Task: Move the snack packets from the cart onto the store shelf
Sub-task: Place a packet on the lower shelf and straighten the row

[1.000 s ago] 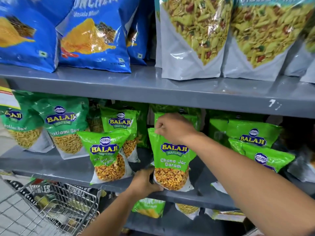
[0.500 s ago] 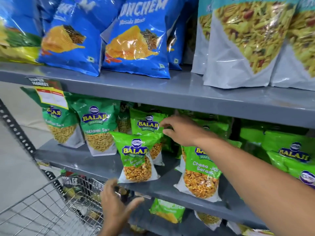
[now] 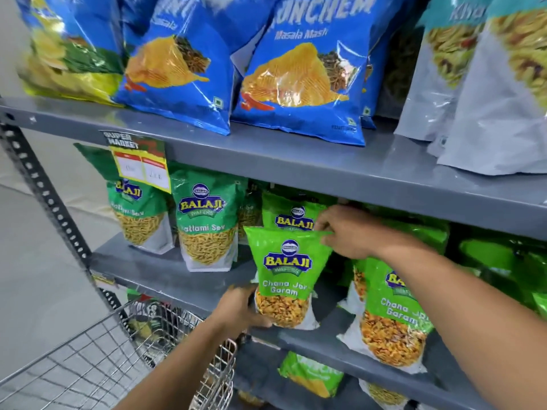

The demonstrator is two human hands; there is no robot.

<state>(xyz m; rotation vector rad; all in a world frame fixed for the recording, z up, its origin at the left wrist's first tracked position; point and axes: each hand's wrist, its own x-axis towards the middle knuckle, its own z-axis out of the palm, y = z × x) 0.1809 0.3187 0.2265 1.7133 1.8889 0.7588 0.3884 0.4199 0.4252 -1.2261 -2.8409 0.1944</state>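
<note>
A green Chana Jor Garam packet stands upright near the front edge of the grey middle shelf. My right hand pinches its top right corner. My left hand grips its lower left side. A second packet of the same kind stands to its right on that shelf, below my right forearm. The wire cart is at the lower left, with a few packets dimly visible deep inside it.
Green sev packets line the middle shelf's left. Blue chips bags and grey pouches fill the upper shelf. A price tag hangs from its edge. More packets lie on the lower shelf. A perforated upright stands left.
My right hand let go of the right packet and moved left to the other packet's top. My left hand came back up from the cart side and took that packet's lower edge.
</note>
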